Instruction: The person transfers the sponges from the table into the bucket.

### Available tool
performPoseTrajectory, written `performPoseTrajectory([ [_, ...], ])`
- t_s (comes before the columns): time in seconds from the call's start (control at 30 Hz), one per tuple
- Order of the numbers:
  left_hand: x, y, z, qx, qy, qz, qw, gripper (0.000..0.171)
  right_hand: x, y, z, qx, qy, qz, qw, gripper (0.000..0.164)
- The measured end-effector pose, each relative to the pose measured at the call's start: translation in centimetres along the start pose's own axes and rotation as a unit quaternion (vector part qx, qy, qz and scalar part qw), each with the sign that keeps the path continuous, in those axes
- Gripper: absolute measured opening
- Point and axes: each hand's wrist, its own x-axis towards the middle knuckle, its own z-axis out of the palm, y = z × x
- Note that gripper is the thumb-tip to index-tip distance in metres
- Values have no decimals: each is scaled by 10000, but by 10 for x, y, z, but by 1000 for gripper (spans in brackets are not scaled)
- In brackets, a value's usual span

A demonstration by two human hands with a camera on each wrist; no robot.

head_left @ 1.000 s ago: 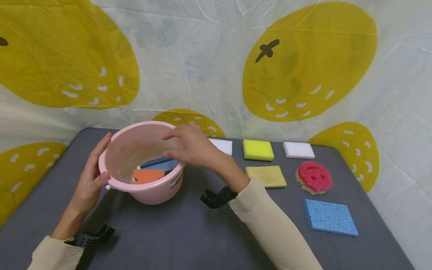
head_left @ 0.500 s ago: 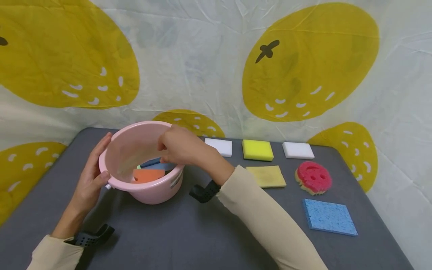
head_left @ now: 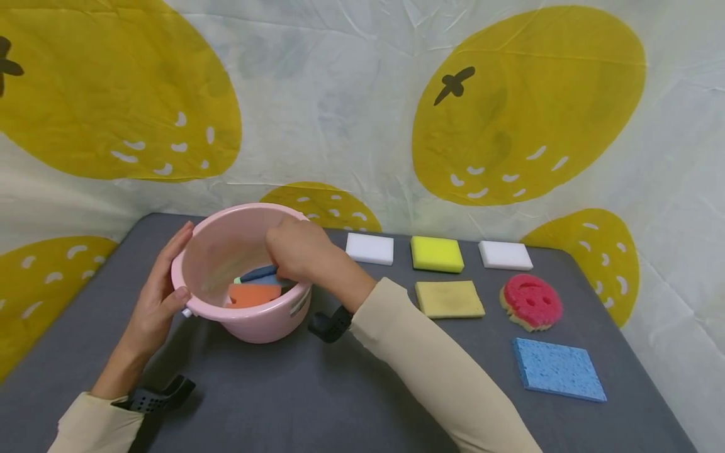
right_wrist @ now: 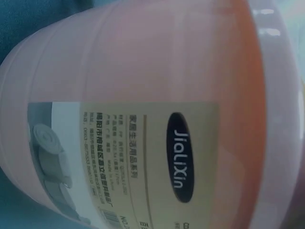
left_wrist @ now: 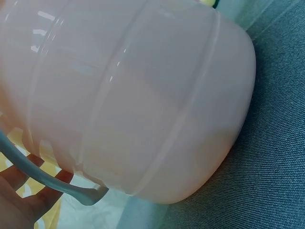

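A pink plastic bucket [head_left: 249, 330] stands on the table at left. My left hand [head_left: 155, 308] grips its left rim, thumb over the edge and fingers along the outer wall. The left wrist view has these fingers beside the grey handle [left_wrist: 47, 179]. My right hand [head_left: 297, 248] reaches over the right rim, its fingertips hidden down inside; whether they hold anything, I cannot tell. Within the bucket lie an orange sponge-like block [head_left: 253, 295] and, beside the right hand, a dark blue piece [head_left: 257, 273] over a lighter blue one [head_left: 272, 281]. A printed label [right_wrist: 181, 157] faces the right wrist camera.
On the right half of the grey table [head_left: 306, 390] lie two white sponges [head_left: 370, 248] [head_left: 505, 255], a bright yellow sponge [head_left: 437, 253], a pale yellow one [head_left: 450, 299], a red smiling-face sponge [head_left: 531, 300] and a speckled blue one [head_left: 559, 369]. A patterned curtain [head_left: 340, 113] hangs behind.
My right hand, earlier above the bucket with fingers apart, has turned and lowered until its fingertips are out of sight inside. The left hand keeps its hold on the rim.
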Motion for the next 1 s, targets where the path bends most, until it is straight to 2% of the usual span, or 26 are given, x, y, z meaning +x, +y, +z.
performPoseTrajectory([
  [0.13, 1, -1, -1, -35, -28, 101, 9999, 73, 1, -1, -1, -84, 130, -135, 9998, 14],
  [0.37, 2, -1, -2, -97, -86, 180, 9998, 72, 4, -2, 1, -255, 784, -707, 9941, 24],
  [0.5, 3, 0, -2, -46, -96, 111, 9999, 73, 7, 0, 3, 90, 491, -935, 9944, 24],
  [0.63, 4, 1, -2, 42, -100, 71, 9999, 73, 7, 3, 2, 462, 134, -918, 9946, 17],
  [0.87, 6, 3, -3, 29, -107, 44, 9999, 73, 10, 4, 1, 508, -38, -863, 9950, 9],
  [1.0, 6, 5, -3, 64, -95, 34, 9999, 73, 15, 0, 3, 313, -181, -692, 9969, 17],
])
